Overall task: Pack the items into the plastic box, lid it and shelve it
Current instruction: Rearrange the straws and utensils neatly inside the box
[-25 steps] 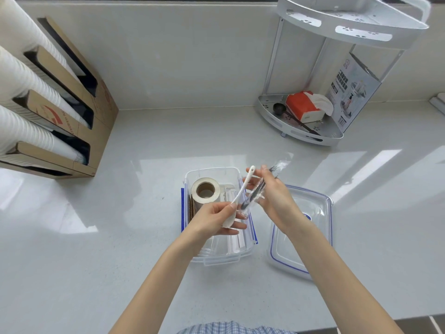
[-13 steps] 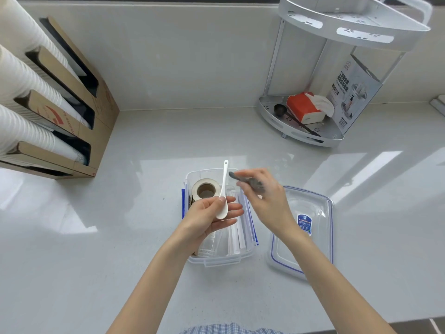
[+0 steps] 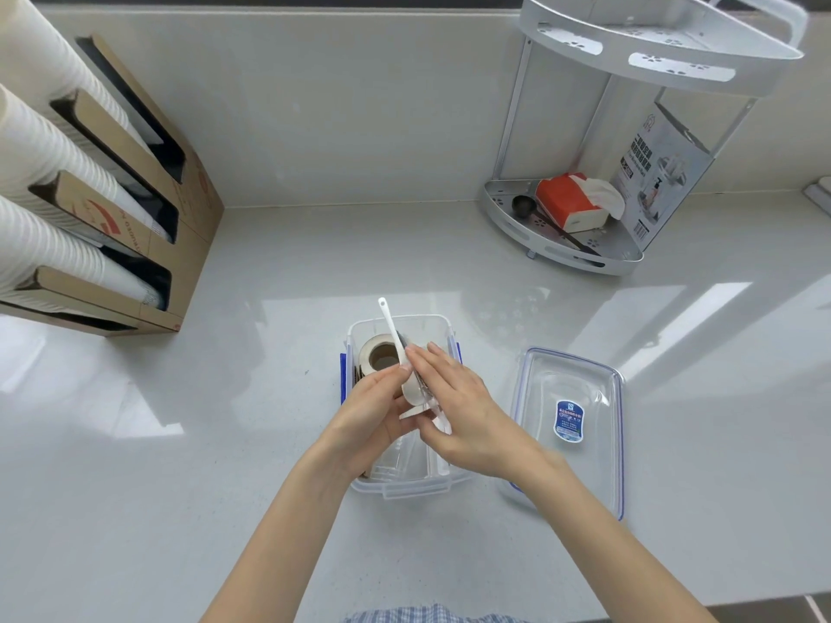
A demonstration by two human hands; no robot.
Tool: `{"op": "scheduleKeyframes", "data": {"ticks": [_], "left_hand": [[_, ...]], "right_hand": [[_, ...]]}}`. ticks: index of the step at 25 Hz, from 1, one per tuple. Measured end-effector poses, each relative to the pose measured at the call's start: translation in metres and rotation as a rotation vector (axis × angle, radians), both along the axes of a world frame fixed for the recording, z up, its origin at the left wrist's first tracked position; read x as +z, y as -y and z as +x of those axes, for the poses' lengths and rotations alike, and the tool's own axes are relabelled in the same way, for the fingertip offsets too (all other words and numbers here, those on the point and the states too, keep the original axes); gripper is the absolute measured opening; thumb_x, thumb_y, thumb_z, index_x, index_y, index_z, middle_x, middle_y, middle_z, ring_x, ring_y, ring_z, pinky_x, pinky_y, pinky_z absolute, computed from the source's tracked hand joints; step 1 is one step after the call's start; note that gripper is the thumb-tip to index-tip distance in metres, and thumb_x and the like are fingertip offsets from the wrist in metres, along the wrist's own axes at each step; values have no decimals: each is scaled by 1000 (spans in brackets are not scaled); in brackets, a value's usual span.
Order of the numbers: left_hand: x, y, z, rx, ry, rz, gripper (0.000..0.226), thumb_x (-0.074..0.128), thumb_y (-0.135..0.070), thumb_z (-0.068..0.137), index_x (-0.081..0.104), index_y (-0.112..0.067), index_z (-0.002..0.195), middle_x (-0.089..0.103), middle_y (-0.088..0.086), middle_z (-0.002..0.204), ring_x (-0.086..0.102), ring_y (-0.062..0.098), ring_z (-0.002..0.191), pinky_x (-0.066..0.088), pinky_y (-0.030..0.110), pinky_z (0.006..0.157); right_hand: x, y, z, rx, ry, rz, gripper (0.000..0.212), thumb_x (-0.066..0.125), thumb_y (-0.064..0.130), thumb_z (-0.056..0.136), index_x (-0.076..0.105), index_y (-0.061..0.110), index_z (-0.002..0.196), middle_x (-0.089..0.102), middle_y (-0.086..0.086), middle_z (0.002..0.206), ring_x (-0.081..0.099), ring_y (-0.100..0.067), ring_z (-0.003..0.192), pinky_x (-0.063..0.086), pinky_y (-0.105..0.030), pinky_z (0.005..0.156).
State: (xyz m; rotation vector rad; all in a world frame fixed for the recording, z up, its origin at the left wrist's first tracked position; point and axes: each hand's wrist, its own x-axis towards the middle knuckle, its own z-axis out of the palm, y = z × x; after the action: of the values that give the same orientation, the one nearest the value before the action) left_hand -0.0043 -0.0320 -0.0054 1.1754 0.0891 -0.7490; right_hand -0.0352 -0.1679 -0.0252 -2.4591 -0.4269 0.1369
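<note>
A clear plastic box (image 3: 407, 487) with blue side clips sits on the counter in front of me. Inside it stands a roll of brown tape (image 3: 377, 356) at the far end. My left hand (image 3: 366, 413) holds a white plastic spoon (image 3: 392, 331) by its bowl, handle pointing away over the box. My right hand (image 3: 463, 411) presses a dark wrapped utensil against the spoon from the right; most of it is hidden between my fingers. The box's clear lid (image 3: 573, 424) with a blue label lies upside down just right of the box.
A white metal corner rack (image 3: 562, 258) stands at the back right, holding an orange tissue pack, a dark ladle and a printed carton. Cardboard dispensers (image 3: 135, 204) with stacked white paper cups fill the left side. The wall runs along the back.
My right hand has come in against my left, bringing the dark utensil beside the white spoon. Both hands have lowered slightly over the box.
</note>
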Motion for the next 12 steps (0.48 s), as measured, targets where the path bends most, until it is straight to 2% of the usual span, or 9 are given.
{"op": "scheduleKeyframes", "data": {"ticks": [3,6,8,10,12], "left_hand": [[1,-2,0,-60,7,-17,27,45,-23,92,64,-9,107,67,3,87,66,10,76,56,21,68],[-2,-4,2,-47,49,62,28,40,-9,93,57,-4,114,66,4,89,68,6,76,55,17,66],[-1,-4,4,10,57,110,29,35,-5,94,57,-2,113,67,1,85,68,4,71,55,15,64],[1,-3,5,14,116,162,29,33,-5,95,55,-5,114,68,-2,83,68,1,68,54,14,63],[0,0,4,-11,184,239,27,33,-9,96,48,-9,119,69,-4,82,69,2,70,52,15,63]], "right_hand": [[5,4,0,46,-113,-18,77,54,27,85,9,20,147,7,7,158,-8,-2,141,5,-30,119],[17,12,3,53,-350,221,81,50,17,78,9,25,147,4,16,156,0,4,141,9,-20,117],[23,16,5,-36,-406,456,76,47,13,76,18,27,145,16,16,153,17,4,139,20,-12,111],[24,15,8,-204,-438,652,60,53,13,87,29,22,142,37,6,145,43,-6,127,38,-10,98],[22,8,12,-402,-408,637,48,53,20,91,38,15,136,51,-1,132,57,-13,109,45,-13,84]]}}
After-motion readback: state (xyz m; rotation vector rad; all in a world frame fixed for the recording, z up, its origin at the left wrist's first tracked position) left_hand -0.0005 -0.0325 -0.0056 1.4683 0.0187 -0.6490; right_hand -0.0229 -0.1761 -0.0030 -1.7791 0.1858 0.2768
